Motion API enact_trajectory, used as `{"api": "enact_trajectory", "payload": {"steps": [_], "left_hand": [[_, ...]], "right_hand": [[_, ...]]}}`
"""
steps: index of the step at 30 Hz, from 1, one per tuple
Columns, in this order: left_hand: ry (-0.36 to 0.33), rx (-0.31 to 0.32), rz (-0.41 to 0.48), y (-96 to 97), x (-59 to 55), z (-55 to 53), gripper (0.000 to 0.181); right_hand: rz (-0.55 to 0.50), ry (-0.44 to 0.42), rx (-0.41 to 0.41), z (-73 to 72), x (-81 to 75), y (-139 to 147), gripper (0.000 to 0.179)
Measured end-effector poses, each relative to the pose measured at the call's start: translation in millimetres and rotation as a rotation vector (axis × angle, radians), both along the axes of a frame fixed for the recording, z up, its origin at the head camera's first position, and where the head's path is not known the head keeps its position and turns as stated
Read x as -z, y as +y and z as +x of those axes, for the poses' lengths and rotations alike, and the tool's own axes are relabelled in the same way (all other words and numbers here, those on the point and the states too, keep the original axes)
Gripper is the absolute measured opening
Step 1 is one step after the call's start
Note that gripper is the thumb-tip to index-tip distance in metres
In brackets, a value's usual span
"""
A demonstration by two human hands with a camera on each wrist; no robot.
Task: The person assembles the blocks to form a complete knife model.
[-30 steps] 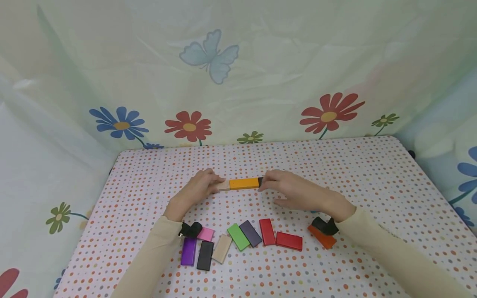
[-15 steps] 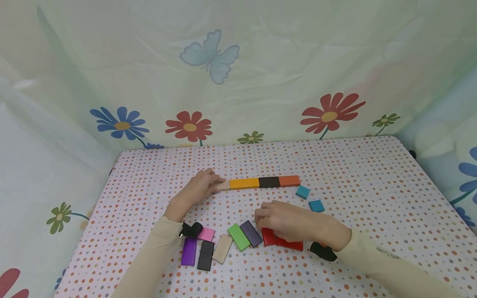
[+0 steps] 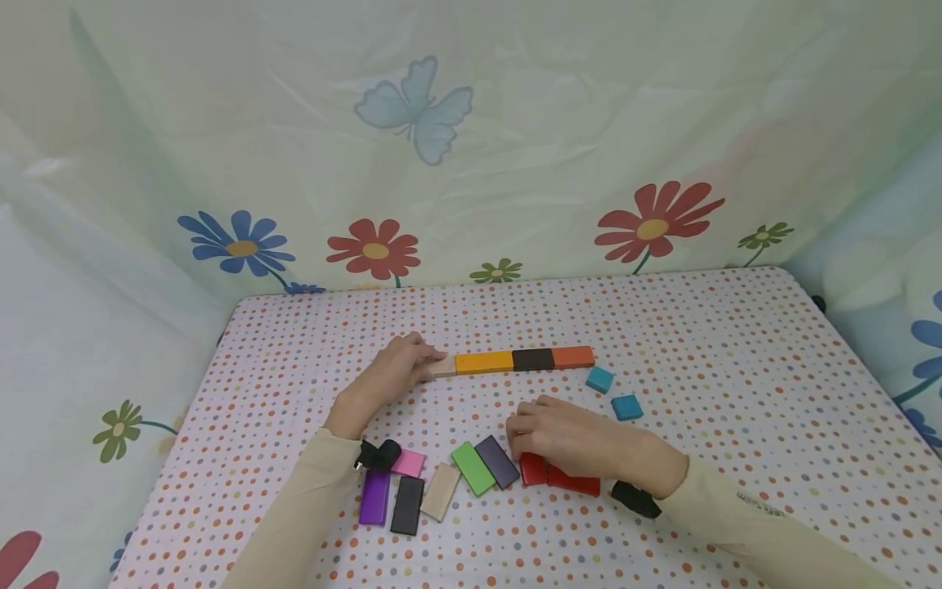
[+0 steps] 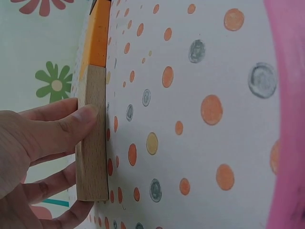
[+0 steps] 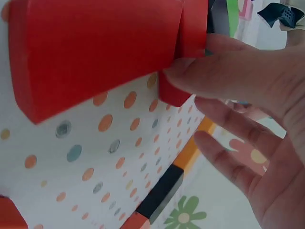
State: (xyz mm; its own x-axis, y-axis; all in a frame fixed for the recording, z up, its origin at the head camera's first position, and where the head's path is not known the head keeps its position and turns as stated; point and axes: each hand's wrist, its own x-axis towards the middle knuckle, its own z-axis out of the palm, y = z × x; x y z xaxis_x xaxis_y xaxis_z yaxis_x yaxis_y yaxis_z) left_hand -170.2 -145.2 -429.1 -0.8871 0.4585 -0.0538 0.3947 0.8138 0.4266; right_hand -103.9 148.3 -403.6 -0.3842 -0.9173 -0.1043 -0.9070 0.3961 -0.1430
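My left hand (image 3: 393, 368) grips the plain wooden block (image 4: 93, 143) at the left end of a row, thumb on its face and fingers along its far side. That block touches a yellow block (image 3: 483, 362), followed by a black block (image 3: 533, 360) and an orange block (image 3: 573, 357). Nearer me, my right hand (image 3: 567, 433) pinches the upright-lying red block (image 5: 172, 90) between thumb and index finger; its other fingers stay apart from it. A second red block (image 5: 95, 52) lies against it, partly covered by the hand in the head view.
Left of the right hand lie dark purple (image 3: 497, 461), green (image 3: 473, 469), beige (image 3: 440, 492), black (image 3: 407, 505), purple (image 3: 374, 497) and pink (image 3: 408, 463) blocks. Two small blue blocks (image 3: 599, 379) sit below the row's right end. The dotted tablecloth (image 3: 699, 343) reaches a floral backdrop.
My right hand has come from the row's right end toward me onto the red blocks, uncovering the row's black and orange blocks and the blue ones. My left hand has stayed put.
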Motion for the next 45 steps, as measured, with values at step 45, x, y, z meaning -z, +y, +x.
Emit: {"api": "enact_trajectory", "payload": {"steps": [45], "left_hand": [[0.003, 0.010, 0.012, -0.1, -0.2, 0.3, 0.037]], "right_hand": [[-0.237, -0.113, 0.409, -44.3, -22.7, 74, 0.041]]}}
